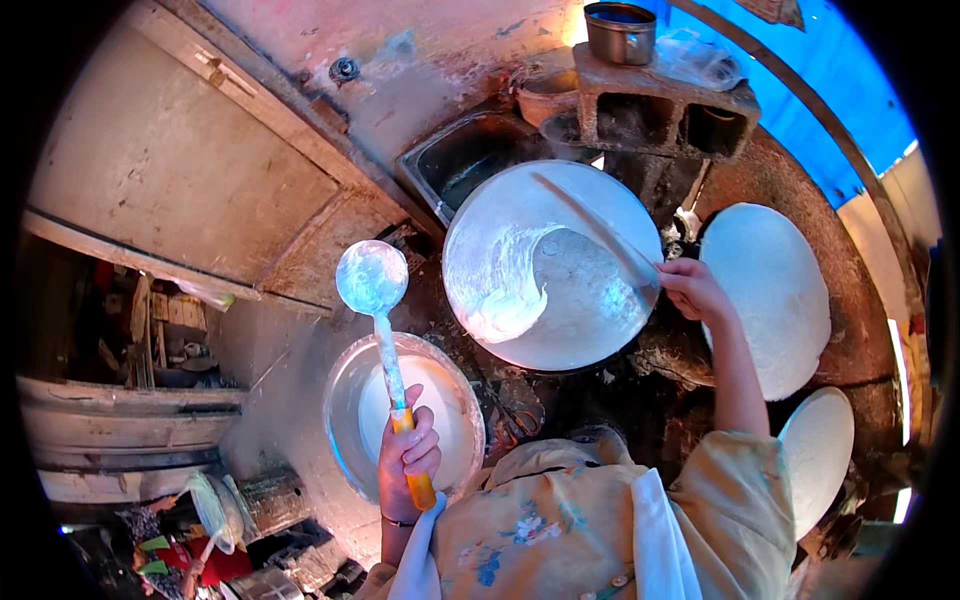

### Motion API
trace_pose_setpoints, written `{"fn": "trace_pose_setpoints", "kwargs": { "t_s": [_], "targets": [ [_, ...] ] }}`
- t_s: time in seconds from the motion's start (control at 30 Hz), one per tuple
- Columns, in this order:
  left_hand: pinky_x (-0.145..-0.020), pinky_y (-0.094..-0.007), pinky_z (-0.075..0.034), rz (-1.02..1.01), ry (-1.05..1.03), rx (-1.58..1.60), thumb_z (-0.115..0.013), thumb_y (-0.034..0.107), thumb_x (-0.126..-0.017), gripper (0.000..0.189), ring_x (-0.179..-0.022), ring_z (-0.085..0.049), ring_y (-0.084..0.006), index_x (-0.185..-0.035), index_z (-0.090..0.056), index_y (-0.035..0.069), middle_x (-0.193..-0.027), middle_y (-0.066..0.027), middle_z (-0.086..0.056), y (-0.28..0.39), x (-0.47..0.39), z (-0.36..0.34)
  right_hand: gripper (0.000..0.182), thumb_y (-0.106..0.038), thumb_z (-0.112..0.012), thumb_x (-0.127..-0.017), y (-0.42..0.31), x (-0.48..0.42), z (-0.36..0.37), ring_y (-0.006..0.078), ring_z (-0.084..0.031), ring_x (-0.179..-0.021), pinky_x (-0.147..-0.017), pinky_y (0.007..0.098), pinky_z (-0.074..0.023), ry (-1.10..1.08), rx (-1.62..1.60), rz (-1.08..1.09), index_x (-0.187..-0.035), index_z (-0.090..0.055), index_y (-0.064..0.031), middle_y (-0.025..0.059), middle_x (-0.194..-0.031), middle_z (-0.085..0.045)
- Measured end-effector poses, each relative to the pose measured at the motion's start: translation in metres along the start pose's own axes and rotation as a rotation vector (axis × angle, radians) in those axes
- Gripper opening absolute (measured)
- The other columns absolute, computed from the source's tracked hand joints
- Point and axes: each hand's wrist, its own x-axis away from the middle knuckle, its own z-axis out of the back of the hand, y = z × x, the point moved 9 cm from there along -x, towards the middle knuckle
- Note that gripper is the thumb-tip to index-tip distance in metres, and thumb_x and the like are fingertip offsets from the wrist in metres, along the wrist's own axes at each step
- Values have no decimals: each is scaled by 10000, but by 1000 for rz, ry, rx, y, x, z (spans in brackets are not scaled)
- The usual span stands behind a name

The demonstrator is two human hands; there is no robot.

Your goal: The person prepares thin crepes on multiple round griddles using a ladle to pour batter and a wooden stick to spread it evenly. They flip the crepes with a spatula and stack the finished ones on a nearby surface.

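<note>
My left hand [411,454] grips the orange handle of a metal ladle [372,277], its bowl coated in white batter and raised beside the griddle. Below the ladle stands a wide metal basin [339,401] with white liquid [442,409] inside. My right hand [694,289] pinches one end of a long flat stick [585,217], which lies across a round griddle [592,330]. A swirl of white batter [487,289] covers the griddle's left side, thickest at the lower left. A greyer area shows toward the middle and right.
Two pale round surfaces [765,300] [821,457] stand at the right. Behind the griddle are a rectangular metal basin [424,165], a clay-coloured pot [544,101] and a concrete block [589,112] bearing a metal pot [621,37] and clear plastic [697,64]. Orange-handled scissors [517,427] lie near my body.
</note>
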Motion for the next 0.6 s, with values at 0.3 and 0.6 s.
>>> {"fn": "trace_pose_setpoints", "kwargs": {
  "t_s": [0.3,0.6],
  "targets": [
    [-398,-129,-356,47,-46,-14,-474,-51,-831,513,-505,-365,-20,-1332,-386,18,-787,-25,-408,21,44,26,232,-99,-743,-758,76,50,-99,37,-425,-427,-349,212,-268,-300,-16,19,-973,-683,-34,7,-691,-615],
    [-404,-123,-350,59,-40,48,-463,-55,-824,505,-509,-362,-23,-1319,-395,20,-794,-27,-406,55,92,71,353,-168,-532,-918,108,69,-345,36,-379,-511,-455,207,-339,69,-377,282,-1268,-531,-117,-77,-625,-414]
  ]
}}
